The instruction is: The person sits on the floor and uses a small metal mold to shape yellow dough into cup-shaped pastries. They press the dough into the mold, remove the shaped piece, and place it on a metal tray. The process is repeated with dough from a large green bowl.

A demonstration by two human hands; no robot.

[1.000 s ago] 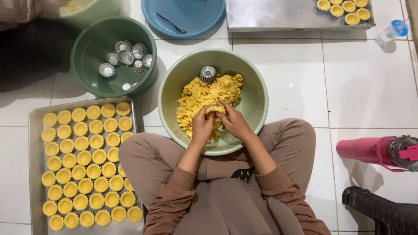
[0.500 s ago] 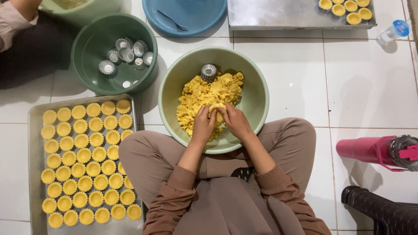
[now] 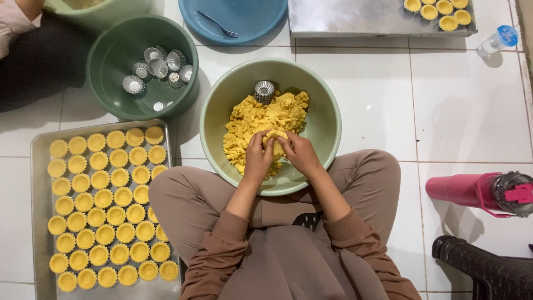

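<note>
You're sitting cross-legged on the tile with the bowl (image 3: 325,125) right in front of your knees, and both hands are working inside it. Your left hand (image 3: 258,157) and right hand (image 3: 300,155) are meeting in the middle, fingers curled in and pinching a small lump (image 3: 275,139) of yellow dough between them. The lump is sitting right at your fingertips, thumbs pressing on it from your side, so both hands are closed around it rather than spread.

The rest of the dough (image 3: 261,119) is lying just beyond your fingers and spilling off to the left of your left hand, touching it along the knuckles. A little fluted mold (image 3: 264,91) is standing at the far edge of that pile, well past your fingertips and not touching either hand.

Out to the left of your left arm there's the tray (image 3: 39,222) packed with filled shells (image 3: 105,205) in rows. Further up from it, a darker green basin (image 3: 111,100) is holding a handful of empty molds (image 3: 161,69). Straight ahead beyond the bowl, a blue dish (image 3: 250,22) with a fork (image 3: 217,25) is sitting. Off to the right of your right hand a pink bottle (image 3: 472,191) is lying on its side, well apart from you.
</note>
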